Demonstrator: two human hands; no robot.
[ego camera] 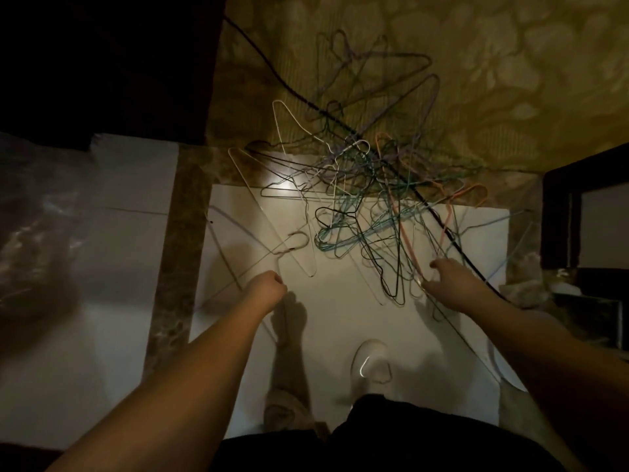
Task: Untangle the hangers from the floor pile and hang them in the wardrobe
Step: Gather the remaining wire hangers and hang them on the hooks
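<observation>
A tangled pile of thin wire hangers [371,199] in white, green, teal, purple and orange lies on the floor ahead of me, half on white tile, half on patterned carpet. My left hand [267,287] is closed in a fist round the neck of a pale wire hanger [258,257] at the pile's left edge. My right hand [446,284] reaches into the pile's near right side, fingers curled among dark and orange wires [408,247]. Whether it truly grips one is hard to see in the dim light.
A black cable [306,97] runs diagonally across the carpet and through the pile. Dark furniture [102,63] stands at far left, a dark frame [578,212] at right. A brown marble strip [177,253] borders the tile. My foot in a clear slipper [371,366] stands below.
</observation>
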